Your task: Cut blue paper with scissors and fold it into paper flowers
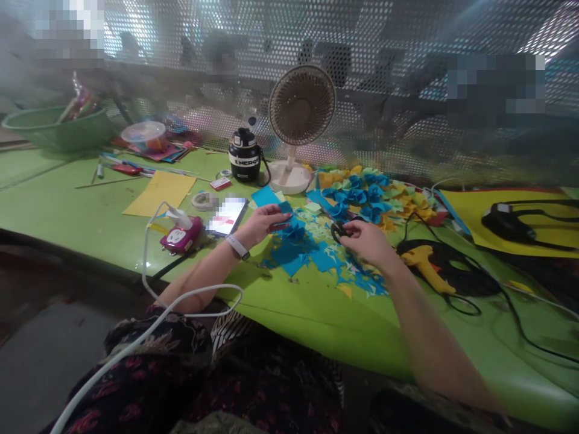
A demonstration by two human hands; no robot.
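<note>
Patterned cloth (149,374) is filling the foreground; left hand (259,225) is pinching blue paper (285,208); right hand (367,239) is gripping scissors (337,231), mostly hidden inside it.

Hazy glare through perforated screen (389,36), warped edges.

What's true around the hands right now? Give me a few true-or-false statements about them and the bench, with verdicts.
The right hand holds black-handled scissors. True.
The left hand holds a hot glue gun. False: it pinches a small piece of blue paper, and the yellow glue gun lies on the green table, off to the right.
A lit smartphone lies on the table beyond the left forearm. True.
The desk fan lies on its side. False: the desk fan stands upright.
A white-banded watch is on the left wrist. True.
</note>
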